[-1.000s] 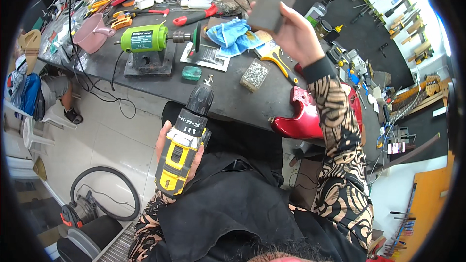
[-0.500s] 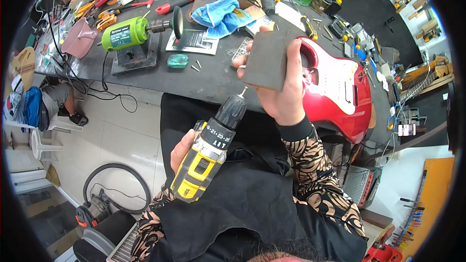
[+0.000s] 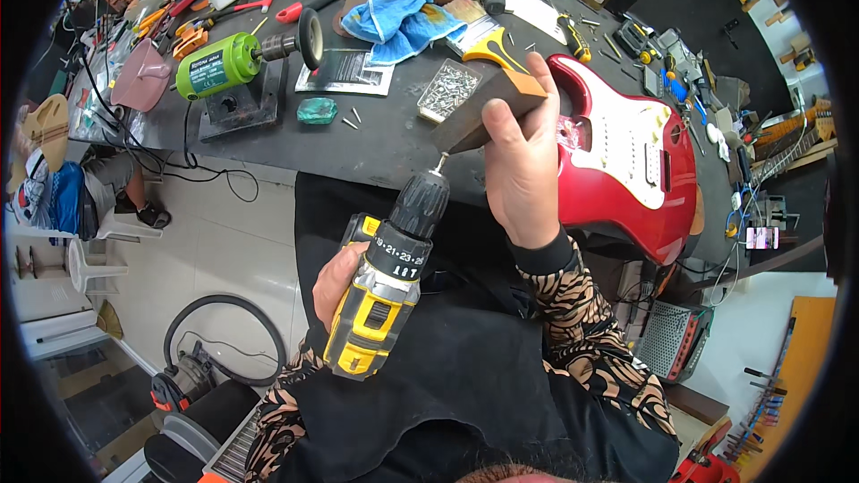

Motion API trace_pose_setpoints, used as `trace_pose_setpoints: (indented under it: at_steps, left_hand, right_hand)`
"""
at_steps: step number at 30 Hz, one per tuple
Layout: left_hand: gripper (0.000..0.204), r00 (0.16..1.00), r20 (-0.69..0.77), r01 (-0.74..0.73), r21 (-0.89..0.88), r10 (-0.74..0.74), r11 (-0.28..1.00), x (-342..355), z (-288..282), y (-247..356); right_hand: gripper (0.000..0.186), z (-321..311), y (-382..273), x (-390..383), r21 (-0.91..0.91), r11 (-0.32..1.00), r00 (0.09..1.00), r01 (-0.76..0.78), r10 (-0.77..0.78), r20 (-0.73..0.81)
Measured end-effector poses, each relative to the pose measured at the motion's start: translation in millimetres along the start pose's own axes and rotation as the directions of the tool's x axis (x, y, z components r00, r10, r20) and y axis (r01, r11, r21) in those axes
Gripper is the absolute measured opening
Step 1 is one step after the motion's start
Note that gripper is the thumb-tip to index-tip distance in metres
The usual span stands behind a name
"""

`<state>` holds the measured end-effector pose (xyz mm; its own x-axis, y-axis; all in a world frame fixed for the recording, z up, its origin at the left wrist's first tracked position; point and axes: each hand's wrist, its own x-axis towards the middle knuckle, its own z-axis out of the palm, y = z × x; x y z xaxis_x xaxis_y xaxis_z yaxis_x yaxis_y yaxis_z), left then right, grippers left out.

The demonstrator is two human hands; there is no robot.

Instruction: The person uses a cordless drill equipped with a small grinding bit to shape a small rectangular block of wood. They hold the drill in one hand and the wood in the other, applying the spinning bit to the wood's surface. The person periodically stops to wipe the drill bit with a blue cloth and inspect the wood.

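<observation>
My left hand [image 3: 336, 284] is closed on the grip of a yellow-and-black cordless drill [image 3: 371, 317], its chuck pointing up and away from me. A small screw or pin [image 3: 439, 164] sticks out of the chuck. My right hand [image 3: 526, 188] grips a flat rectangular block [image 3: 488, 114] with a dark grey face and a tan edge, perhaps a sanding block. The block is tilted, and its near left corner meets or nearly meets the pin's tip; I cannot tell whether they touch. Beyond the block, a clear box of small screws [image 3: 449, 92] sits on the bench.
A red electric guitar body [image 3: 604, 219] with a white pickguard lies at the right. On the bench [image 3: 358, 156] stand a green bench grinder [image 3: 217, 67], a blue cloth [image 3: 403, 22] and a turquoise lump [image 3: 317, 111]. Another person's leg [image 3: 123, 181] shows at far left.
My right hand has turned the block from face-on to a slant and brought its corner down to the pin. The drill is slightly more upright. The screw box is now more fully visible.
</observation>
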<state>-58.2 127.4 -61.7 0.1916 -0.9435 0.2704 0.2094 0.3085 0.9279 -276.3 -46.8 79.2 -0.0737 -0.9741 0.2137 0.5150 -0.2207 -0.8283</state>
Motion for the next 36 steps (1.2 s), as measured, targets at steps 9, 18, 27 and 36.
trace_pose_setpoints:
  at_steps: [9,18,27,36]
  left_hand:
    - [0.056,0.829,-0.076,0.434,-0.536,-0.554,0.724,30.0,28.4,29.1]
    - [0.059,0.865,-0.005,-0.443,0.463,0.502,0.768,33.7,45.2,13.2]
    - [0.078,0.825,0.091,-0.512,0.538,0.558,0.67,31.2,28.3,0.0]
    - [0.084,0.825,0.079,-0.498,0.57,0.56,0.654,32.2,35.5,6.2]
  right_hand:
    - [0.075,-6.4,4.6,-20.2,0.04,0.999,0.999,0.015,-0.016,0.031]
    - [0.074,-2.5,8.4,-30.7,0.113,0.989,0.995,0.094,-0.098,0.028]
    - [0.072,-6.5,23.1,-31.5,0.071,0.975,0.973,0.208,-0.214,0.085]
    - [0.071,-5.6,22.0,-33.6,0.056,0.977,0.975,0.206,-0.21,0.078]
